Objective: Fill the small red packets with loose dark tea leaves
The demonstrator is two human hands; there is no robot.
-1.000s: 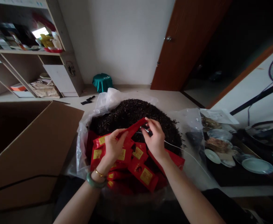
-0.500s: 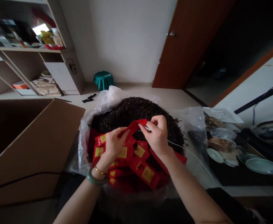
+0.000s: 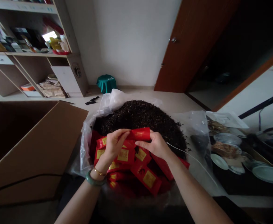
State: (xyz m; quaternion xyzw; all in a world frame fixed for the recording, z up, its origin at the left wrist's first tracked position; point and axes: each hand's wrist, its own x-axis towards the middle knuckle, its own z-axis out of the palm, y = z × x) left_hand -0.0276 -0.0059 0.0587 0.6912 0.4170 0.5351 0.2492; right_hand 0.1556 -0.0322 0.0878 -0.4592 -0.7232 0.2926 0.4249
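Observation:
My left hand point(image 3: 115, 142) is closed, pinching the left end of a small red packet point(image 3: 139, 133) between thumb and fingers. At its other end, my right hand point(image 3: 157, 146) supports the packet with fingers partly hidden behind it, while the thumb extends below, apart from the packet. Under both hands lie several red packets point(image 3: 149, 178) with yellow labels. They rest on a heap of dark, dry, leaf-like strands point(image 3: 145, 113) inside a clear plastic bag point(image 3: 86, 149). A thin white cord point(image 3: 192, 155) runs from the heap, close to my right hand.
An open cardboard box point(image 3: 73, 124) stands at left. To the right, pale dishes point(image 3: 269, 174) and clear containers sit on a dark surface. Behind are a green-covered bin point(image 3: 106, 83), a shelf unit point(image 3: 79, 74) and a brown door point(image 3: 173, 62).
The red packet has gone from slanted and bent to nearly level, with its flat face showing. My right hand has lowered and its thumb has come away from the packet. The view has shifted slightly.

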